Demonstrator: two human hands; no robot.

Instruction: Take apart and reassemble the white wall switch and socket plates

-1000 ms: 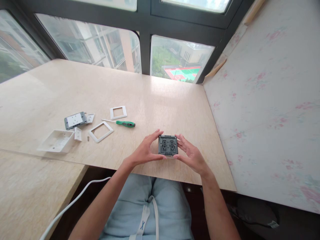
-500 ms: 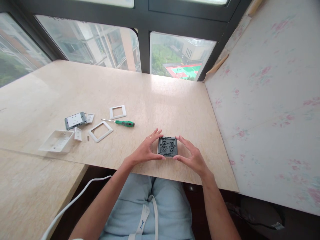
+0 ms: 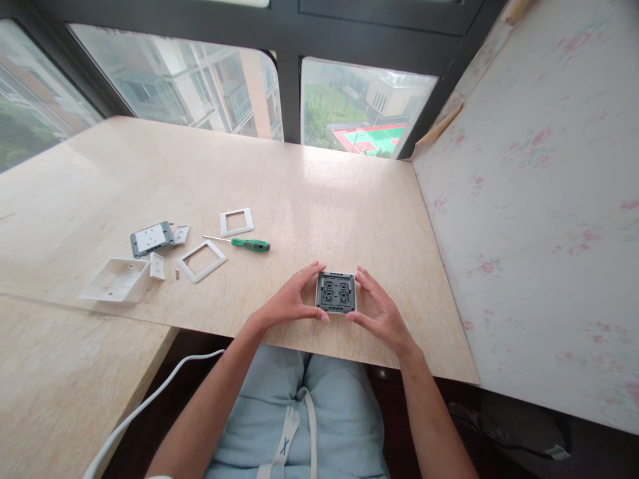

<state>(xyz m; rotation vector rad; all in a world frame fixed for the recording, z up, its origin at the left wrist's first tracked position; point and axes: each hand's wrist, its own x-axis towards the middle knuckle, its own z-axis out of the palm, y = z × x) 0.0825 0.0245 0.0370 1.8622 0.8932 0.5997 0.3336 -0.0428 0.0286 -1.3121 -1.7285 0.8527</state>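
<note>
A wall switch [image 3: 336, 293] lies face down near the table's front edge, its dark grey back up and a thin white rim showing. My left hand [image 3: 291, 295] holds it from the left, thumb along the near edge and fingertips at the far left corner. From the right, my right hand [image 3: 382, 307] has its thumb at the near edge and its fingers by the far right corner. Both palms stay off the switch. Left of my hands lie a green-handled screwdriver [image 3: 249, 245] and two white frames, one farther back [image 3: 236, 233] and one nearer [image 3: 218, 261].
At the left are a grey-and-white socket [image 3: 152, 239], an open white box [image 3: 116, 279], a small screw [image 3: 176, 275] and two small white pieces, a rear one [image 3: 182, 233] and a front one [image 3: 156, 266]. A flowered wall [image 3: 529, 233] bounds the right side; windows stand behind.
The switch has turned or tilted slightly between my hands, and its white rim shows more on the right. My right fingertips have shifted slightly outward. The other parts lie as before.
</note>
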